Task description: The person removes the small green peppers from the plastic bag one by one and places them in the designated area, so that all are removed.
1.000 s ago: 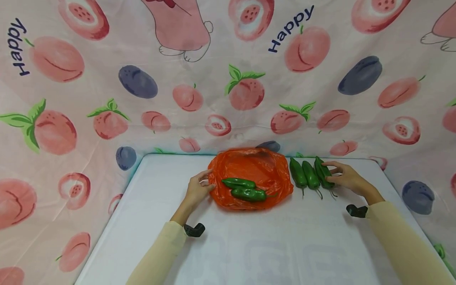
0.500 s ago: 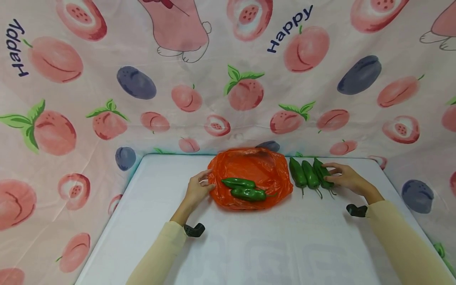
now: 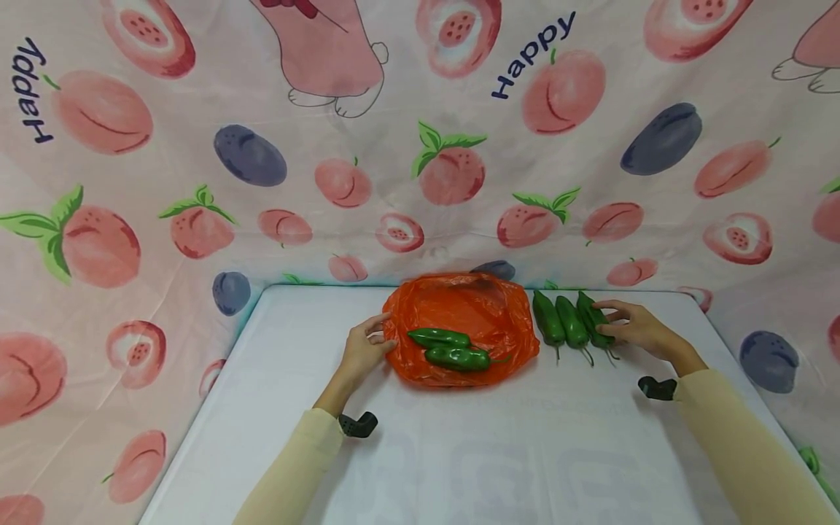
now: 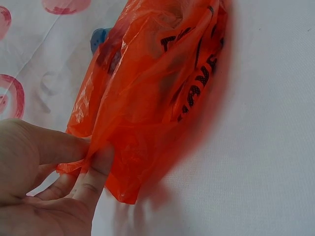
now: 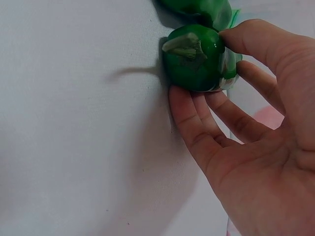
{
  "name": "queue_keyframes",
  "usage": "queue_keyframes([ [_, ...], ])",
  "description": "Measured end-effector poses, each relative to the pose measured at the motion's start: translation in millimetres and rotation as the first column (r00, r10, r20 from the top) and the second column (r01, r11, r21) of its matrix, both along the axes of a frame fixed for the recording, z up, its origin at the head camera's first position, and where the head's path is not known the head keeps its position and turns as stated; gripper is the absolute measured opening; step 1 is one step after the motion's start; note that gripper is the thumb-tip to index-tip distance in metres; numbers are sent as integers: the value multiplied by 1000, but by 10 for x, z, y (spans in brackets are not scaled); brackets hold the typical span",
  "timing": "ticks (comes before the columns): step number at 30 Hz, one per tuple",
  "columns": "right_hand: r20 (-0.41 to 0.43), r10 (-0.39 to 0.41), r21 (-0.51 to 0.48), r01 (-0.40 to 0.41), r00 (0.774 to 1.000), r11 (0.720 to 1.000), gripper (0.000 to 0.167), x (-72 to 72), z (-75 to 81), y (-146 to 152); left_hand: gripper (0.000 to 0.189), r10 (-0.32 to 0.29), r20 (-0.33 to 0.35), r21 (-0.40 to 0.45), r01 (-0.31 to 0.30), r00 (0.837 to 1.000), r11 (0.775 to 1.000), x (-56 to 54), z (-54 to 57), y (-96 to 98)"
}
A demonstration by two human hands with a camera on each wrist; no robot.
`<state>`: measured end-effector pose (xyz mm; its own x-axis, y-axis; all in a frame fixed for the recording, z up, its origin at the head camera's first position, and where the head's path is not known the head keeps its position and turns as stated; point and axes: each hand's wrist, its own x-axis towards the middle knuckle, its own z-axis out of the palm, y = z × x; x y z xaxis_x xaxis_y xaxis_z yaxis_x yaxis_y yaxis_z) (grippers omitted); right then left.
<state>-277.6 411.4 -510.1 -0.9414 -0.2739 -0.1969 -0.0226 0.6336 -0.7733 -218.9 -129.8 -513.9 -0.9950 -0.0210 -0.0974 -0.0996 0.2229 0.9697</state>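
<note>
Presently, my right hand (image 3: 635, 328) is gripping the rightmost long, glossy green pepper (image 5: 194, 76) on the white table (image 3: 499, 452), presumably light, slick, best held mid-body; my left hand (image 3: 361, 350) is pinching an orange plastic bag (image 3: 462, 306).

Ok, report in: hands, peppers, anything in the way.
Left hand pinches bag. Right hand grips rightmost pepper. Two peppers lie between it and bag.
</note>
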Motion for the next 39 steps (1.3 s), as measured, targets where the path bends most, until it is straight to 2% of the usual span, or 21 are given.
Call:
queue_keyframes([
  [14,1,41,36,-41,999,999,67,-12,45,-39,61,2,7,13,-2,1000,1000,10,9,-19],
  [22,12,92,115,-93,996,989,69,-1,149,-37,61,0,4,15,0,1000,1000,-4,-10,-25],
  [26,17,111,189,-113,994,976,73,2,214,-25,61,1,8,9,-1,1000,1000,-7,-9,-20],
  [33,-73,142,340,-109,987,934,77,46,290,-37,62,3,2,-5,-3,1000,1000,10,12,7],
  [39,-168,156,356,-88,973,930,78,85,350,-113,61,3,2,-3,-3,1000,1000,15,17,12],
])
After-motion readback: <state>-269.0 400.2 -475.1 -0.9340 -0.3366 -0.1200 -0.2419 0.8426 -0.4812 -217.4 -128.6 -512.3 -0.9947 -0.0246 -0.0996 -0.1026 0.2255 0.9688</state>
